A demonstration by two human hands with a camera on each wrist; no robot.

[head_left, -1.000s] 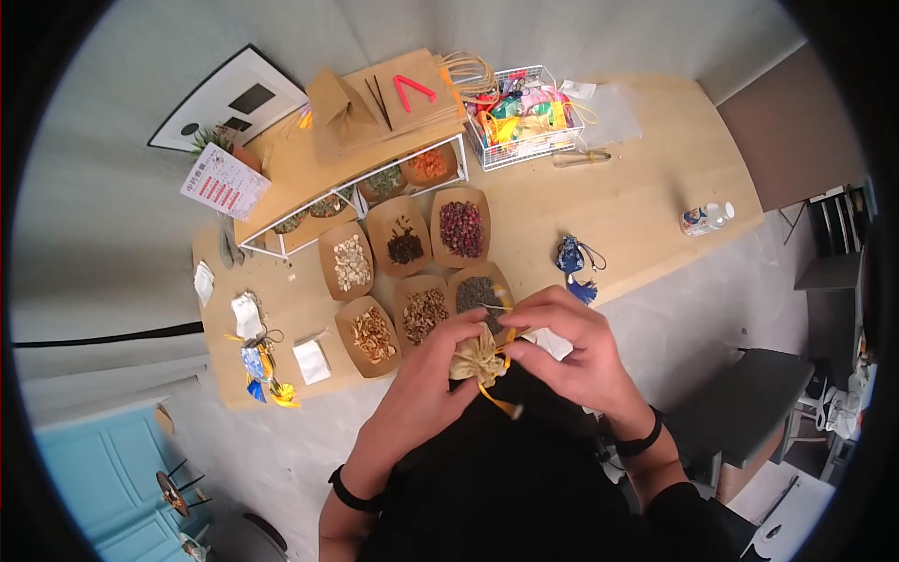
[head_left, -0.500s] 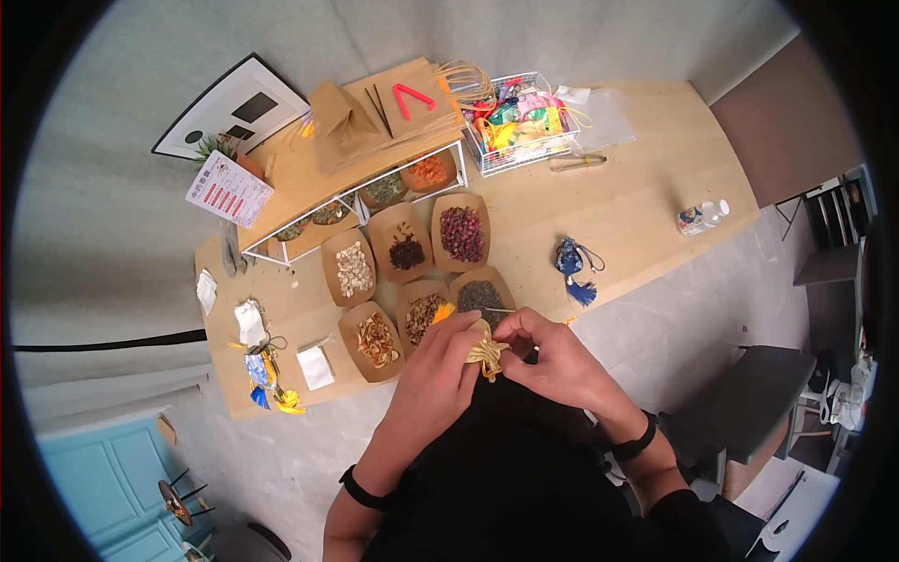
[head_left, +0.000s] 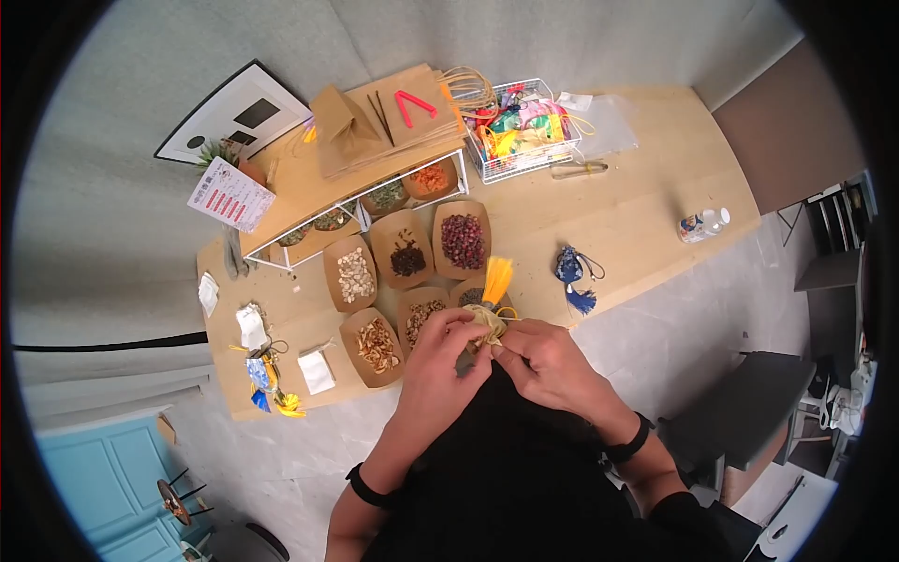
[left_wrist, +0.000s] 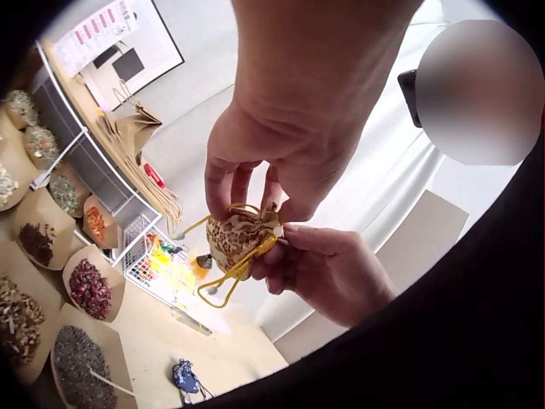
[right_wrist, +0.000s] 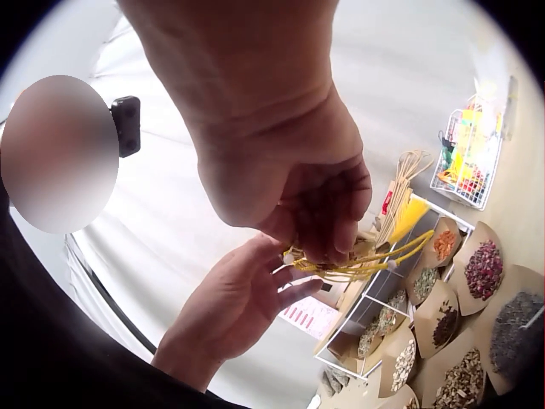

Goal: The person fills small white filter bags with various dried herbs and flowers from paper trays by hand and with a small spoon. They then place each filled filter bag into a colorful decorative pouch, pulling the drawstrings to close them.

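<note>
A small gold drawstring pouch (head_left: 486, 323) with a brown pattern is held up between both hands, over the near table edge. My left hand (head_left: 435, 361) grips the pouch from its side, fingers and thumb bent around it. From the opposite side my right hand (head_left: 548, 361) pinches the gathered cloth at its neck, as the left wrist view shows. Loops of yellow cord (left_wrist: 223, 288) hang from the pouch. A yellow tassel (head_left: 497, 281) points away from the body. In the right wrist view the right hand's fingers hide most of the pouch.
Paper trays of dried herbs, including a grey-filled tray (left_wrist: 85, 366) and a rosebud tray (head_left: 463, 239), stand just beyond the hands. A blue pouch (head_left: 574, 276) lies to the right, a bottle (head_left: 702, 225) farther off. Behind are a wire basket (head_left: 520, 131) and a shelf (head_left: 281, 211).
The pouch has turned in the hands; its tassel swung from hanging toward the body to pointing away over the trays. My right hand came in closer to the left at the pouch's neck.
</note>
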